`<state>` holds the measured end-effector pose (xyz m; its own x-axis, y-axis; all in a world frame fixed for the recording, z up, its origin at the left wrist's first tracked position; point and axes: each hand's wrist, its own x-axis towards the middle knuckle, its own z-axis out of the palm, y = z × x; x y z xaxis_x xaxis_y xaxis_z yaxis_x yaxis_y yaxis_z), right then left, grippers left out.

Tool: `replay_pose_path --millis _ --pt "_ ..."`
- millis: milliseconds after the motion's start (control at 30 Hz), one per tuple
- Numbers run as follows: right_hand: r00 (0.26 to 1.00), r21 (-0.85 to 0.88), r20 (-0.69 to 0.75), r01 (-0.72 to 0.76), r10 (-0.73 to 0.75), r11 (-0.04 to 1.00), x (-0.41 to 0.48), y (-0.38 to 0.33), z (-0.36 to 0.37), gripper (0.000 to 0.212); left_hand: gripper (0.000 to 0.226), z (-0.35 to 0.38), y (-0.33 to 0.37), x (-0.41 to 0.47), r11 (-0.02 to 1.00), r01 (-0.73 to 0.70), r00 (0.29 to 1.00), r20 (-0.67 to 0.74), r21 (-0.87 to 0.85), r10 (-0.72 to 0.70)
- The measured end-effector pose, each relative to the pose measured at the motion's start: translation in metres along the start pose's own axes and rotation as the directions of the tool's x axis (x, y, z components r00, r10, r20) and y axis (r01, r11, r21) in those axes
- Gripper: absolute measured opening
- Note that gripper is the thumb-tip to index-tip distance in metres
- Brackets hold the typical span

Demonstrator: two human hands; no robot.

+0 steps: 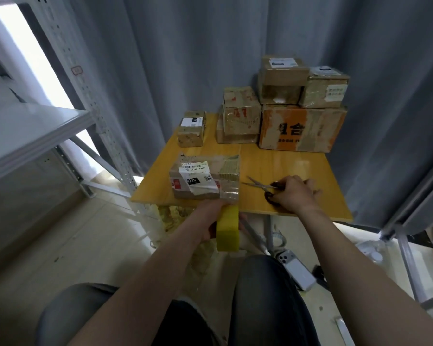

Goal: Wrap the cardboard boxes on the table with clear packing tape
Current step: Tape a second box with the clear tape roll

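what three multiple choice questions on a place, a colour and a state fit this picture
1. Where are the scissors? A on the floor B on the table, right of the nearest box C on the shelf
2. What colour is the tape roll? A yellow B blue C red
3. What is the left hand doing? A resting flat B hanging empty C holding the tape roll
Answers: 1 B, blades lie on the table by the right hand; 2 A, its band is yellow; 3 C, fingers curl round the roll.

"220" and "220-C40" on near box (205, 179); "合" on orange box (303, 128)
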<state>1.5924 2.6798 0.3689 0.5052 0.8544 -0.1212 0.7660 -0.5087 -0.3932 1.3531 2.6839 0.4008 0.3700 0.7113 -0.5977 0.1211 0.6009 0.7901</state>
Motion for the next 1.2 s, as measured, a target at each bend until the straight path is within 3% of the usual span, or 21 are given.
replay_pose_path --millis 133,200,267,300,367,400,467,533,567,667,767,900,1100,1200 --pt "0.998 -0.101 -0.033 -0.063 0.06 0.993 -0.015 0.007 -0.012 0.04 0.031 -0.002 -0.002 -0.006 0.999 -0.016 1.0 0.008 -0.029 0.017" --pt "0.998 -0.04 -0.018 -0.067 0.067 0.997 -0.02 0.01 -0.021 0.044 0.034 -0.002 -0.003 -0.007 1.0 -0.02 1.0 0.012 -0.024 0.02" --pt "0.995 0.336 0.091 -0.062 0.033 0.94 -0.025 0.013 -0.029 0.038 0.035 0.0 -0.003 -0.008 0.999 -0.027 1.0 0.01 -0.018 0.027" --pt "0.987 0.534 0.16 -0.067 -0.022 0.843 -0.029 0.014 -0.033 0.03 0.035 0.0 -0.003 -0.009 1.0 -0.029 1.0 0.006 -0.01 0.029" --pt "0.935 0.747 0.286 -0.081 -0.209 0.66 -0.04 0.016 -0.04 0.021 0.035 0.001 -0.002 -0.01 1.0 -0.029 1.0 -0.006 -0.007 0.029" --pt "0.879 0.786 0.355 -0.097 -0.318 0.611 -0.045 0.018 -0.042 0.026 0.036 0.001 -0.002 -0.01 0.999 -0.031 0.999 -0.011 -0.008 0.031" --pt "0.748 0.752 0.507 -0.14 -0.429 0.644 -0.048 0.024 -0.045 0.061 0.039 0.002 -0.002 -0.01 0.999 -0.037 0.999 -0.018 0.0 0.037" --pt "0.678 0.64 0.624 -0.158 -0.389 0.752 -0.049 0.027 -0.051 0.091 0.038 0.002 -0.001 -0.011 0.999 -0.04 0.999 -0.022 0.008 0.04" --pt "0.658 0.591 0.658 -0.147 -0.368 0.793 -0.05 0.027 -0.055 0.093 0.038 0.002 -0.001 -0.01 0.999 -0.04 0.999 -0.022 0.01 0.04" --pt "0.65 0.483 0.694 -0.1 -0.31 0.87 -0.049 0.019 -0.064 0.071 0.04 0.001 -0.001 -0.011 0.999 -0.047 0.999 -0.017 0.005 0.047" --pt "0.643 0.409 0.711 -0.048 -0.285 0.911 -0.042 0.003 -0.064 0.063 0.039 0.0 -0.002 -0.008 0.998 -0.057 0.998 -0.007 -0.012 0.057" --pt "0.656 0.393 0.682 0.042 -0.322 0.919 -0.032 -0.025 -0.06 0.023 0.03 -0.002 -0.002 -0.006 0.998 -0.052 0.999 -0.01 -0.018 0.052" --pt "0.738 0.405 0.576 0.116 -0.352 0.907 -0.018 -0.035 -0.061 0.018 0.028 -0.006 0.0 -0.002 0.998 -0.055 0.998 0.008 -0.005 0.055" --pt "0.695 0.364 0.631 0.129 -0.346 0.923 -0.021 -0.038 -0.06 0.021 0.026 -0.009 -0.001 0.002 0.995 -0.089 0.996 0.002 0.051 0.089"
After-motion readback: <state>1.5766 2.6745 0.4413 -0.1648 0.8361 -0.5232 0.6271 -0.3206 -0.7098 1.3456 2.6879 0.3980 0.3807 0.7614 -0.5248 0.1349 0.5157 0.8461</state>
